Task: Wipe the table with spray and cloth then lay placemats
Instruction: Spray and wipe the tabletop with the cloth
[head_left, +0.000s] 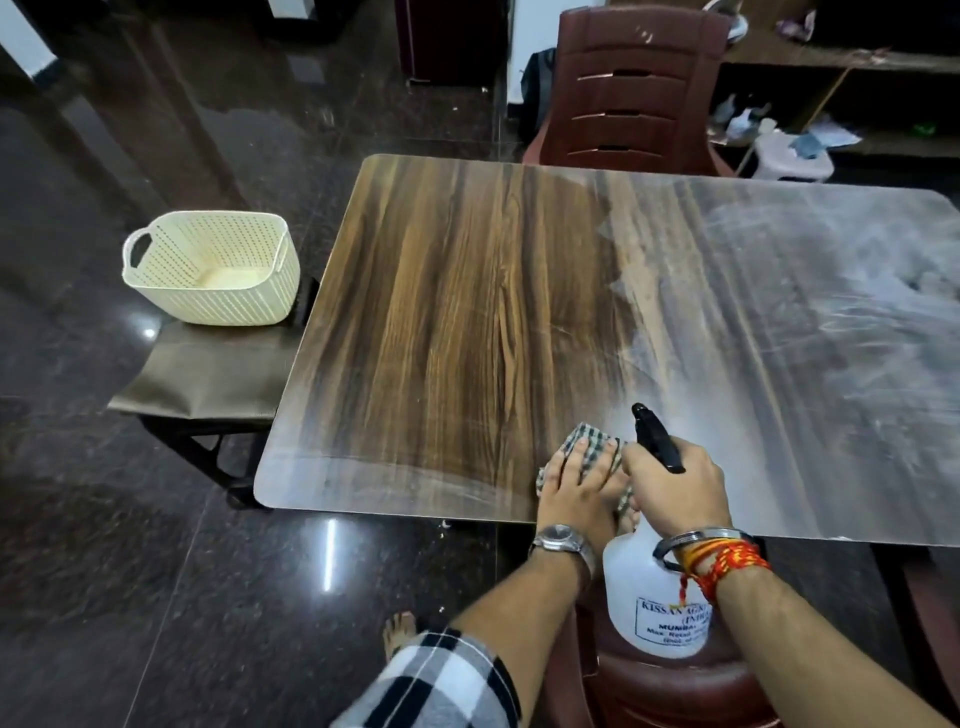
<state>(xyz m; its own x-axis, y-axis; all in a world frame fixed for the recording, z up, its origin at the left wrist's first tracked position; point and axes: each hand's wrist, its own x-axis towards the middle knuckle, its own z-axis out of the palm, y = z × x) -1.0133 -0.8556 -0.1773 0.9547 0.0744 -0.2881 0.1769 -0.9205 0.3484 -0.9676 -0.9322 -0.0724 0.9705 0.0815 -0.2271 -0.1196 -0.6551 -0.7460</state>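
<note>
Hands work together at the near worktop (467, 312) edge: left hand (576, 493) spread flat on the cloth (597, 449), right hand (675, 491) gripping the spray (657, 597), nozzle aimed forward. Wiping is underway; hazy surface right of both needs passes next; no placemats visible

Wood-grain table (441, 322) showing a clean brown left half and a hazy white film covering its right half, checked cloth (597, 449) lying crumpled near the front edge, white spray bottle (641, 592) with black nozzle tilting forward above that edge.
</note>
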